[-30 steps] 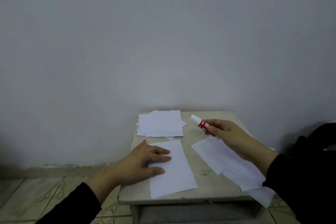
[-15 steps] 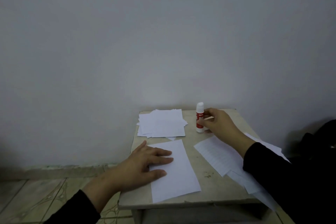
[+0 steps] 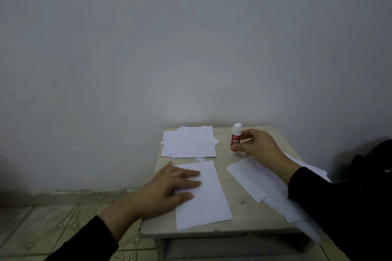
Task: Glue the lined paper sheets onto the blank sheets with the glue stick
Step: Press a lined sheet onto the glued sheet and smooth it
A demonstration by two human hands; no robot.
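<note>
Pinched upright by the right hand [image 3: 257, 147], the glue stick [image 3: 235, 140] is stood on the table [image 3: 244, 201]; a blank sheet [image 3: 204, 195] is pressed by the flat, spread left hand [image 3: 167, 186].

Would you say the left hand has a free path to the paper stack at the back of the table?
Probably yes: the left hand lies flat on the blank sheet, and only bare table separates it from the paper stack.

Long black sleeves on both arms, cuffs ending at wrists, left hand [image 3: 169, 188] & right hand [image 3: 261, 150] bare, no gloves.
</note>
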